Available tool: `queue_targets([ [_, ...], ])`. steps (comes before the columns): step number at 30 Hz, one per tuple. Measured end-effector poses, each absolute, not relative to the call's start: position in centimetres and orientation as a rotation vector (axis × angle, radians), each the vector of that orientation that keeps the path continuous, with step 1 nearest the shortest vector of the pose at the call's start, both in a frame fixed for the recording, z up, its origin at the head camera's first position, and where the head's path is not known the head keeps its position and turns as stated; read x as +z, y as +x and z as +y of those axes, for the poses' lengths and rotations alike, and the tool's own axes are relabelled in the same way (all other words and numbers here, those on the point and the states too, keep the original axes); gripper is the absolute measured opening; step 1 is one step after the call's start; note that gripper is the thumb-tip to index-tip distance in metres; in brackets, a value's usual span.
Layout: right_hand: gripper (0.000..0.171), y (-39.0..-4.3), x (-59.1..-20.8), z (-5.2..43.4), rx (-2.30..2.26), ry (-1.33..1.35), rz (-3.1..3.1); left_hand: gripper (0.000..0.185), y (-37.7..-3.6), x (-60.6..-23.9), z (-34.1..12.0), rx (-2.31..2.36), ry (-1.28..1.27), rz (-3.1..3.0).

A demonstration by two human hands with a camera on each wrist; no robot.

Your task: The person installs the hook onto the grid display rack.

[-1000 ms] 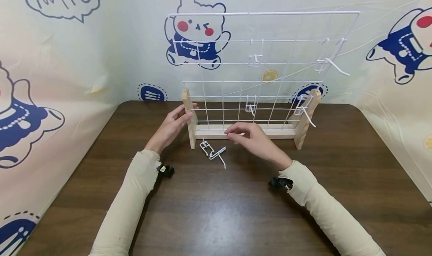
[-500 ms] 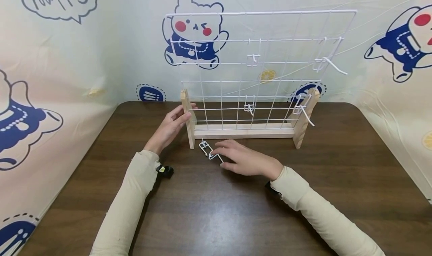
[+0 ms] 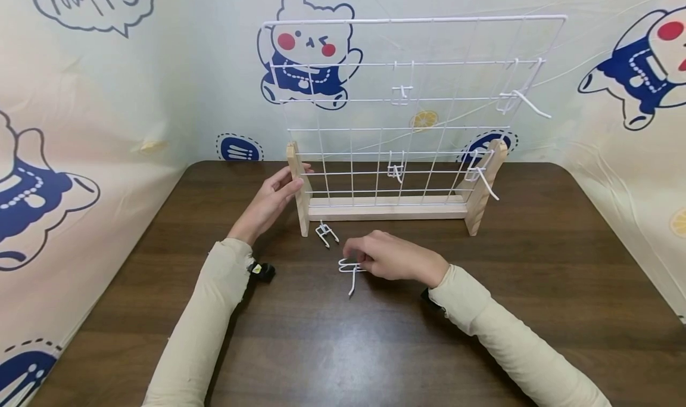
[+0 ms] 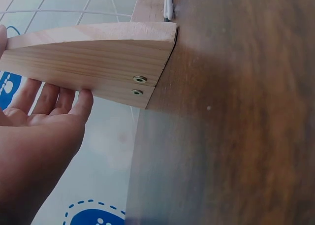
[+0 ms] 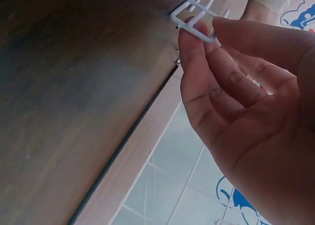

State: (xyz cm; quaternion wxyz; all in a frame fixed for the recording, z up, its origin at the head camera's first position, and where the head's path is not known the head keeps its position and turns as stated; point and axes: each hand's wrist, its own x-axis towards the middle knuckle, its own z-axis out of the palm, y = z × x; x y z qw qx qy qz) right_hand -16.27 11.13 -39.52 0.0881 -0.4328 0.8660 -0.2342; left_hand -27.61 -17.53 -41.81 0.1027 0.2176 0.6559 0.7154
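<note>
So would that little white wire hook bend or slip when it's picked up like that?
Probably stiff: the white wire hook keeps its bent shape pinched in the right hand. Likely light, since fingertips alone hold it. Its thin, smooth wire might twist in the pinch.

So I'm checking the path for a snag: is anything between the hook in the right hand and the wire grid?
Nothing visible blocks it. The right hand pinches the white hook; only the second hook lies off to the left before the wire grid.
</note>
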Motion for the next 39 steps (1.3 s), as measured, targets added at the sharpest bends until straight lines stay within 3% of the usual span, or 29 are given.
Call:
queue_targets([
  [6,0.031,-16.4,-39.6,11.0,-0.667,-1.226,2.584,0.05,-27.7,-41.9,-17.7,2.105,0.647,1.944],
  [12,0.013,-16.4,-39.5,11.0,-0.628,-1.127,2.556,0.047,-27.7,-42.0,-17.7,2.129,0.667,1.928],
  [39,0.013,-17.4,-37.4,12.9,-0.722,-1.123,2.658,0.047,-27.6,-42.0,-17.5,2.149,0.654,1.918],
])
